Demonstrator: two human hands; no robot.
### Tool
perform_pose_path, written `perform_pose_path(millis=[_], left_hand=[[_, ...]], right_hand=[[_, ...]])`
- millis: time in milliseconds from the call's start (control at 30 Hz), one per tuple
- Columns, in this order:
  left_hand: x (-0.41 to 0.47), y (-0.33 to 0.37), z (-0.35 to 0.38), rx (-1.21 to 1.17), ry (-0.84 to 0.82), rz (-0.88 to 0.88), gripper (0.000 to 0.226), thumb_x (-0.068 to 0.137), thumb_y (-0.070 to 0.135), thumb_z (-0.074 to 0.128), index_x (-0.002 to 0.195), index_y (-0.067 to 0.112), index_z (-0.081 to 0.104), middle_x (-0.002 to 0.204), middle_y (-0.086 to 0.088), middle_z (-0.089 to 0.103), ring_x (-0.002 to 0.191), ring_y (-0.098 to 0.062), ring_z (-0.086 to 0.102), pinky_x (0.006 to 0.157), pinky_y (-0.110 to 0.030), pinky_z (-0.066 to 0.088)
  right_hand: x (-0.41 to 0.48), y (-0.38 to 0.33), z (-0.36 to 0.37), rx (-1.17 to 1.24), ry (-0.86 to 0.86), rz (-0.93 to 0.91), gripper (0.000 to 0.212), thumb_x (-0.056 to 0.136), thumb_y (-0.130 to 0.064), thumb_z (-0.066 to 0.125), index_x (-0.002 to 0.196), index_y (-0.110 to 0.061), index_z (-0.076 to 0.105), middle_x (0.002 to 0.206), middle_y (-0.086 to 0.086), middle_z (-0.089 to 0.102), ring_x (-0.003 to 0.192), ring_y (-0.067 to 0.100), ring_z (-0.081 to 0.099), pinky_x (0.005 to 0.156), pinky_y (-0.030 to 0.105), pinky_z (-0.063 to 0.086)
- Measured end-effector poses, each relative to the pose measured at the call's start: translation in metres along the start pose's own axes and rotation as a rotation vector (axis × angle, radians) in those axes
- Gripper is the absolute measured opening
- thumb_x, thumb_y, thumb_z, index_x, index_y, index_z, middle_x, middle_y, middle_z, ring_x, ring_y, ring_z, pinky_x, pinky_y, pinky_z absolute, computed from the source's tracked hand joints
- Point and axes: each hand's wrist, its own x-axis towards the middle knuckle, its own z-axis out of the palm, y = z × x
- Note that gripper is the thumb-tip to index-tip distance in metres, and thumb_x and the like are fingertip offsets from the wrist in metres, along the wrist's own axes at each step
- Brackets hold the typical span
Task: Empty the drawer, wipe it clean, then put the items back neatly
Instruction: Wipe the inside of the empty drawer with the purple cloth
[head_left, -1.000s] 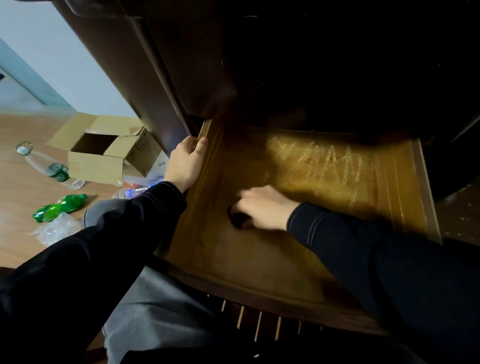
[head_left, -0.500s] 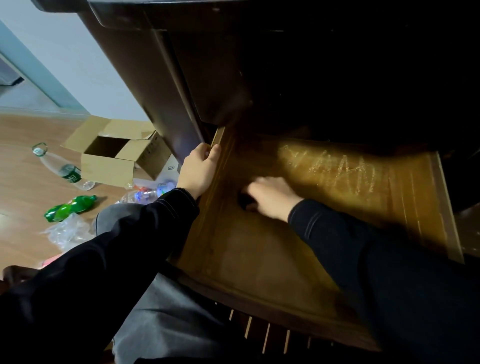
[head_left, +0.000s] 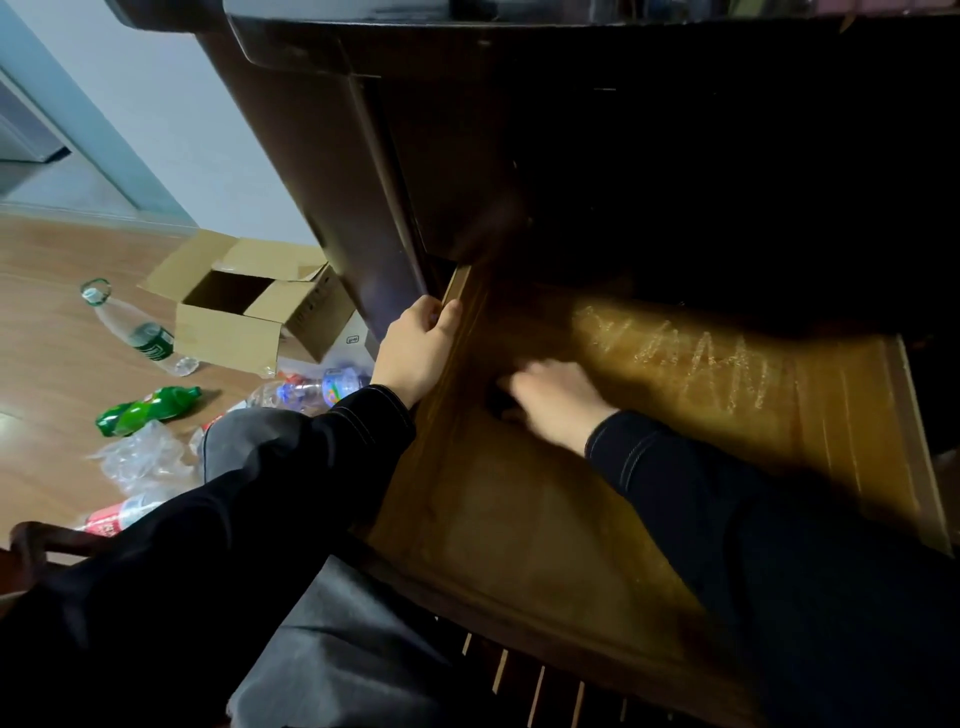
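l hand (head_left: 421, 353) clamped on left wall of drawer (head_left: 519, 525), far end. r hand (head_left: 558, 400) blurred, laid over dark obj (head_left: 497, 404) on drawer bottom, left of centre; grip can't be told. pale scratches (head_left: 701, 364) seen far right. cardboard box (head_left: 228, 332), green bottle (head_left: 148, 410) seen at left, on room floor.

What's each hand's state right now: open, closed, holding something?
Left hand: grips the drawer by its left wall, fingers curled over it.
Right hand: over a small dark thing on the drawer floor; motion-blurred, grip cannot be told.
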Motion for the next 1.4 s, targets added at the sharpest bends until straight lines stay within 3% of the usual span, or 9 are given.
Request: perform_pose_path(millis=[100, 300, 567, 767, 900, 967, 1100, 1267, 1400], left_hand=[[-0.001, 0.001, 0.001, 0.003, -0.003, 0.003, 0.039, 0.100, 0.054, 0.042, 0.103, 0.018, 0.059, 0.094, -0.004, 0.064, 0.093, -0.030, 0.061, 0.075, -0.036, 0.041], [-0.003, 0.001, 0.001, -0.003, 0.003, 0.006, 0.039, 0.102, 0.052, 0.041, 0.105, 0.018, 0.060, 0.094, 0.001, 0.065, 0.091, -0.022, 0.060, 0.076, -0.035, 0.041], [-0.009, 0.006, -0.002, 0.067, 0.064, 0.053, 0.034, 0.100, 0.048, 0.043, 0.107, 0.019, 0.061, 0.095, 0.005, 0.064, 0.087, -0.017, 0.058, 0.073, -0.030, 0.038], [-0.014, 0.009, 0.000, 0.167, 0.156, 0.212, 0.029, 0.099, 0.033, 0.048, 0.124, 0.019, 0.054, 0.117, -0.003, 0.064, 0.104, -0.026, 0.062, 0.075, -0.030, 0.037], [-0.018, 0.010, 0.002, 0.311, 0.153, 0.338, 0.046, 0.101, 0.022, 0.045, 0.146, 0.017, 0.040, 0.123, -0.005, 0.058, 0.098, -0.032, 0.063, 0.074, -0.039, 0.048], [-0.018, 0.011, 0.003, 0.376, 0.146, 0.337, 0.053, 0.098, 0.018, 0.046, 0.150, 0.015, 0.037, 0.121, -0.007, 0.058, 0.094, -0.036, 0.064, 0.069, -0.040, 0.047], [-0.018, 0.011, 0.003, 0.379, 0.146, 0.311, 0.055, 0.098, 0.018, 0.047, 0.152, 0.016, 0.035, 0.120, -0.007, 0.058, 0.093, -0.035, 0.064, 0.066, -0.042, 0.050], [-0.020, 0.015, -0.001, 0.354, 0.137, 0.286, 0.053, 0.099, 0.020, 0.046, 0.151, 0.017, 0.036, 0.117, -0.004, 0.057, 0.089, -0.031, 0.064, 0.065, -0.039, 0.051], [-0.023, 0.020, -0.003, 0.404, 0.105, 0.263, 0.058, 0.095, 0.016, 0.048, 0.151, 0.015, 0.034, 0.116, -0.004, 0.055, 0.087, -0.031, 0.063, 0.061, -0.036, 0.045]], right_hand=[[0.002, -0.004, -0.002, -0.025, 0.023, 0.058, 0.038, 0.098, -0.011, 0.059, 0.135, -0.019, 0.059, 0.137, 0.012, 0.055, 0.117, 0.034, 0.059, 0.090, 0.043, 0.051], [-0.081, -0.056, 0.029, 0.030, -0.138, -0.548, 0.038, 0.091, -0.003, 0.060, 0.126, -0.019, 0.064, 0.119, 0.009, 0.062, 0.091, 0.033, 0.066, 0.058, 0.035, 0.047], [-0.017, 0.033, 0.004, 0.020, 0.019, 0.099, 0.027, 0.098, -0.024, 0.062, 0.124, -0.020, 0.063, 0.122, 0.002, 0.056, 0.111, 0.030, 0.062, 0.087, 0.041, 0.055], [-0.065, -0.022, 0.023, -0.005, -0.049, -0.196, 0.041, 0.090, 0.001, 0.058, 0.127, -0.014, 0.063, 0.126, 0.012, 0.058, 0.104, 0.035, 0.059, 0.071, 0.042, 0.051], [-0.091, -0.035, 0.026, -0.073, -0.119, -0.373, 0.038, 0.086, -0.004, 0.066, 0.122, -0.017, 0.066, 0.119, 0.010, 0.065, 0.090, 0.028, 0.061, 0.054, 0.033, 0.037], [-0.079, -0.024, 0.024, -0.079, -0.081, -0.323, 0.040, 0.088, -0.005, 0.064, 0.126, -0.020, 0.065, 0.121, 0.008, 0.064, 0.092, 0.027, 0.062, 0.056, 0.034, 0.046], [-0.016, 0.023, 0.019, -0.102, -0.003, 0.045, 0.049, 0.099, -0.014, 0.057, 0.146, -0.026, 0.048, 0.144, 0.008, 0.050, 0.126, 0.033, 0.053, 0.093, 0.044, 0.053], [0.052, 0.077, -0.002, -0.082, 0.058, 0.348, 0.037, 0.098, -0.004, 0.052, 0.134, -0.016, 0.053, 0.129, 0.007, 0.060, 0.116, 0.031, 0.062, 0.080, 0.039, 0.050], [0.049, 0.060, -0.011, -0.219, 0.031, 0.316, 0.035, 0.096, 0.000, 0.051, 0.129, -0.014, 0.054, 0.128, 0.010, 0.059, 0.112, 0.030, 0.062, 0.080, 0.038, 0.050]])
